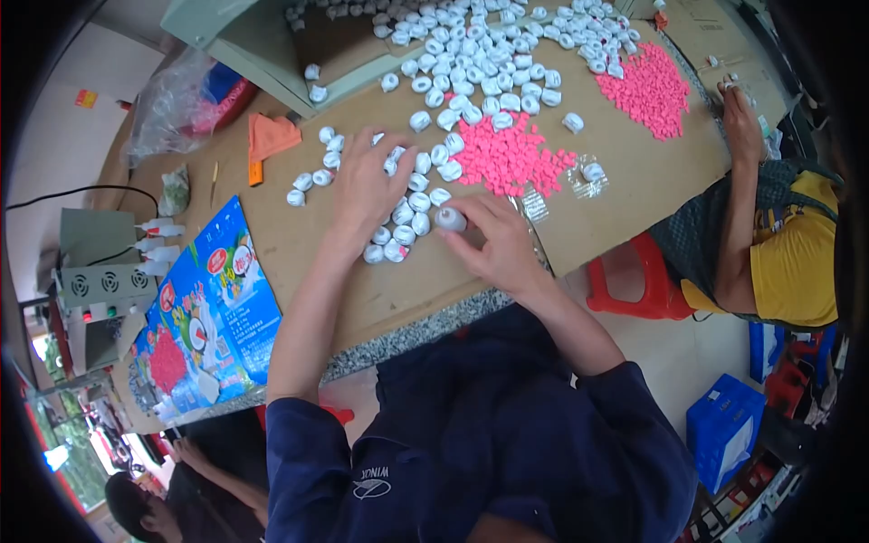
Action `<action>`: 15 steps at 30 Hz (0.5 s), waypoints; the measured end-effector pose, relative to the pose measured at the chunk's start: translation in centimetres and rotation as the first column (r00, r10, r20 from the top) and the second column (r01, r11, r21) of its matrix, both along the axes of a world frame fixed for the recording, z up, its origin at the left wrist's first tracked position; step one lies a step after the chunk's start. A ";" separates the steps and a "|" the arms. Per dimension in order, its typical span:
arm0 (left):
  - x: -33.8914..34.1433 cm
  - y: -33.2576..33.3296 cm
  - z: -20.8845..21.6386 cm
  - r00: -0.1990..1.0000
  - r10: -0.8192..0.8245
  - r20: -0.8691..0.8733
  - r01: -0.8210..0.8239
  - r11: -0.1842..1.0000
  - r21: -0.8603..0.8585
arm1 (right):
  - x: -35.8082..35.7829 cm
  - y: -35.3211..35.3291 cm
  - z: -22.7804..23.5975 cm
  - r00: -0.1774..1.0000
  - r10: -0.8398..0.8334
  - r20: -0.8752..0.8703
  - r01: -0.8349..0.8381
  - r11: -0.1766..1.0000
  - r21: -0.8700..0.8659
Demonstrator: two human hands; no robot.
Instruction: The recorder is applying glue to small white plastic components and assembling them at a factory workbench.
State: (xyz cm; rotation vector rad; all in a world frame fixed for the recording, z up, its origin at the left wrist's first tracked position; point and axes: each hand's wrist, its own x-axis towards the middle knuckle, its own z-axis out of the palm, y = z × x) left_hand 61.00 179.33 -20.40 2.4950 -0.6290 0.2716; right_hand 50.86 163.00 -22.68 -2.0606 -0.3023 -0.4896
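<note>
My right hand [496,242] is closed round a small whitish bottle [450,219], held over the edge of a cluster of white rounded pieces [420,223]. The bottle's lower part is hidden from above. My left hand [373,172] lies over the same cluster, its fingers apart and slightly bent, fingertips beside a few of the pieces. Whether it touches one is hard to see. Just past my right hand spreads a heap of small pink pieces [502,154].
Many more white pieces [471,72] spill from a grey-green box [262,68]. Another pink heap [644,90] lies at the far right, near a co-worker's hand [742,127]. A blue printed sheet [222,308], an orange cloth [272,136] and a fan unit [107,282] are left.
</note>
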 end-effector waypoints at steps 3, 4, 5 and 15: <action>-0.8 0.6 -0.3 1.000 -0.002 0.005 0.002 0.996 -0.088 | 0.2 0.1 0.2 0.999 0.024 -0.033 -0.023 1.000 0.005; -0.7 0.9 -0.5 1.000 0.008 -0.010 -0.009 0.996 -0.090 | 0.3 0.2 0.2 0.999 0.024 -0.021 -0.024 1.000 -0.002; -0.6 1.2 -0.7 0.997 0.035 0.062 -0.027 0.992 -0.127 | 0.3 0.2 0.4 0.999 0.038 -0.034 -0.037 0.999 0.014; -3.3 4.3 2.5 0.711 -0.310 -0.631 -0.619 0.151 -0.771 | -0.4 0.3 0.3 0.992 -0.028 -0.126 0.028 1.000 -0.006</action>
